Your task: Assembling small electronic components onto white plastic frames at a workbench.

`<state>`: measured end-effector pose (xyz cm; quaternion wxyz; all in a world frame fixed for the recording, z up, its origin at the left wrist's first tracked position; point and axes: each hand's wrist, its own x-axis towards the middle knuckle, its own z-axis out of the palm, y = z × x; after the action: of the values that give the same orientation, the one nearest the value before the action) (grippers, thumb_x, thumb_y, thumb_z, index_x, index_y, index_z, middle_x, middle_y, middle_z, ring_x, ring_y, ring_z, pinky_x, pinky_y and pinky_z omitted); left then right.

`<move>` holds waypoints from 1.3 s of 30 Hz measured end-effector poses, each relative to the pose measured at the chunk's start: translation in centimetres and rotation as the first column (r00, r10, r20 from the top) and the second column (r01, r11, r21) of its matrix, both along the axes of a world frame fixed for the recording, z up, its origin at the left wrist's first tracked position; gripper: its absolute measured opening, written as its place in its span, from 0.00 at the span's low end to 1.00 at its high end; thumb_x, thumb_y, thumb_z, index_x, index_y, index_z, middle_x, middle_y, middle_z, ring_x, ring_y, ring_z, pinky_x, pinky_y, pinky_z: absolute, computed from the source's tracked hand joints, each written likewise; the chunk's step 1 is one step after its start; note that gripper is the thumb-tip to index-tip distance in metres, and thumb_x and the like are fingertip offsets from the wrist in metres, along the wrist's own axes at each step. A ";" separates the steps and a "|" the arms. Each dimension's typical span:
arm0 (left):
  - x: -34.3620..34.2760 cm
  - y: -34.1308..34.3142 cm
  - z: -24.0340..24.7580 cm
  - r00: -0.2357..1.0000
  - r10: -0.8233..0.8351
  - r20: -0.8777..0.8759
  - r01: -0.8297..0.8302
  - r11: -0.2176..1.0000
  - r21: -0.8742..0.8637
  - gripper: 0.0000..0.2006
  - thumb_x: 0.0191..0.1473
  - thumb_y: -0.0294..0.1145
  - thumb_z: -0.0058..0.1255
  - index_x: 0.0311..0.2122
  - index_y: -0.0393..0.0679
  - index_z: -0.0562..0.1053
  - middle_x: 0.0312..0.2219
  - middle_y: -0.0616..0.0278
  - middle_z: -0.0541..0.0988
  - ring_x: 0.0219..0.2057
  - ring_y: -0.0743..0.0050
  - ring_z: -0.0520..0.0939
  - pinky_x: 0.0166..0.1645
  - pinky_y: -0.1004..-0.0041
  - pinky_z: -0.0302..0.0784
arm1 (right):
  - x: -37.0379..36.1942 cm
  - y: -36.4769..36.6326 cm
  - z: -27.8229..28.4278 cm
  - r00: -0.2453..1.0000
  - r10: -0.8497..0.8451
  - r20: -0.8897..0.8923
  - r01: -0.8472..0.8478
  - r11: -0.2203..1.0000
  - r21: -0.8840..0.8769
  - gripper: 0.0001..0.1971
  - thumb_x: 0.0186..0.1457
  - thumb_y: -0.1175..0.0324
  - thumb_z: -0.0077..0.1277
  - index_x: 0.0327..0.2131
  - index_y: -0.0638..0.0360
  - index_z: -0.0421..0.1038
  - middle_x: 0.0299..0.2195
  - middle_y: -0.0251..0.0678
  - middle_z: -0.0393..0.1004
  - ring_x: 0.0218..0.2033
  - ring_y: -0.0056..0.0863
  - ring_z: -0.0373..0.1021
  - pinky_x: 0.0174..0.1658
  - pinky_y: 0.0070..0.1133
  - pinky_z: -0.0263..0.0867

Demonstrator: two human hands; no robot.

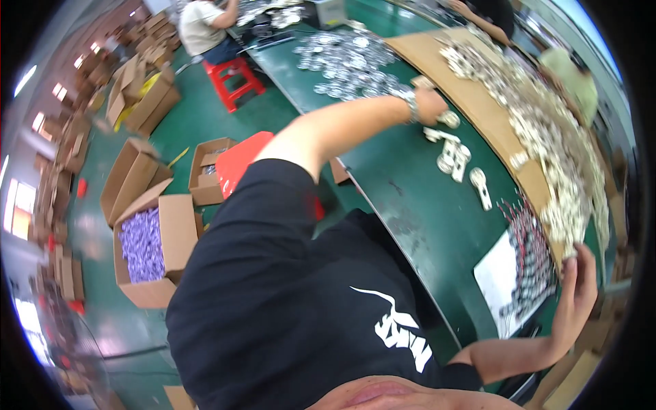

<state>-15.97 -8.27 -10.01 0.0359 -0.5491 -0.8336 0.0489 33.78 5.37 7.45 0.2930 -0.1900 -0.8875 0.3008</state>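
Observation:
My left hand [429, 106], with a band on its wrist, reaches far over the green table. It is blurred and its fingers are mostly hidden; a cream plastic part [448, 119] lies right beside it. Several more cream handle-shaped parts [454, 157] lie nearby, and a single one [480, 187] is set apart from them. At the lower right my right hand [579, 281] has its fingertips closed on a small cream plastic part [570, 251] at the near end of a long pile of such parts [547, 133].
Cardboard [471, 92] runs under the pile. Wired small components [529, 260] lie on a white sheet [493, 273]. Silvery round parts [348, 61] cover the table's far end. Cartons, one with purple pieces [142, 246], and red stools [234, 80] stand leftward. Other people sit around the table.

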 end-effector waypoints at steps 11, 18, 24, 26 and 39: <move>2.1 1.2 4.5 0.910 -0.372 0.183 0.297 0.893 0.339 0.15 0.51 0.30 0.57 0.45 0.39 0.77 0.42 0.48 0.77 0.47 0.45 0.79 0.50 0.52 0.77 | -7.1 6.9 -7.1 0.887 -0.133 0.441 0.092 0.989 0.113 0.18 0.62 0.74 0.54 0.55 0.63 0.70 0.38 0.37 0.74 0.36 0.27 0.69 0.41 0.25 0.68; 2.7 6.2 9.3 0.794 -0.521 0.312 0.349 0.812 0.467 0.12 0.53 0.28 0.54 0.42 0.34 0.78 0.35 0.39 0.81 0.40 0.39 0.82 0.46 0.50 0.76 | -10.3 9.2 -12.5 0.733 -0.101 0.673 0.028 0.993 0.118 0.34 0.43 0.81 0.61 0.58 0.57 0.68 0.50 0.47 0.71 0.53 0.48 0.69 0.60 0.34 0.64; 5.8 11.5 9.5 0.647 -0.686 0.333 0.389 0.673 0.629 0.12 0.53 0.32 0.54 0.34 0.30 0.79 0.30 0.39 0.81 0.37 0.39 0.82 0.44 0.51 0.77 | -9.9 10.5 -13.5 0.805 -0.122 0.581 0.030 0.986 0.166 0.18 0.40 0.86 0.59 0.38 0.63 0.68 0.36 0.45 0.69 0.41 0.49 0.68 0.48 0.36 0.64; 7.2 11.9 9.0 0.572 -0.741 0.352 0.389 0.622 0.679 0.13 0.54 0.32 0.54 0.33 0.29 0.79 0.29 0.39 0.80 0.36 0.40 0.82 0.43 0.52 0.77 | -9.7 11.0 -13.5 0.821 -0.081 0.565 0.001 0.990 0.141 0.17 0.41 0.86 0.58 0.36 0.64 0.67 0.35 0.45 0.69 0.40 0.51 0.68 0.48 0.36 0.64; 9.3 7.5 11.1 0.511 -0.809 0.291 0.500 0.555 0.664 0.13 0.49 0.32 0.56 0.32 0.29 0.79 0.26 0.39 0.80 0.34 0.39 0.82 0.42 0.52 0.77 | -8.2 12.8 -13.8 0.749 -0.088 0.657 0.166 0.984 -0.057 0.21 0.42 0.88 0.55 0.43 0.61 0.70 0.33 0.32 0.71 0.31 0.23 0.67 0.38 0.22 0.67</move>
<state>-6.66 -0.76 1.06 -0.0574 -0.7897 -0.4986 -0.3529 25.55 18.12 -6.38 -0.0256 -0.3588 -0.9005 0.2445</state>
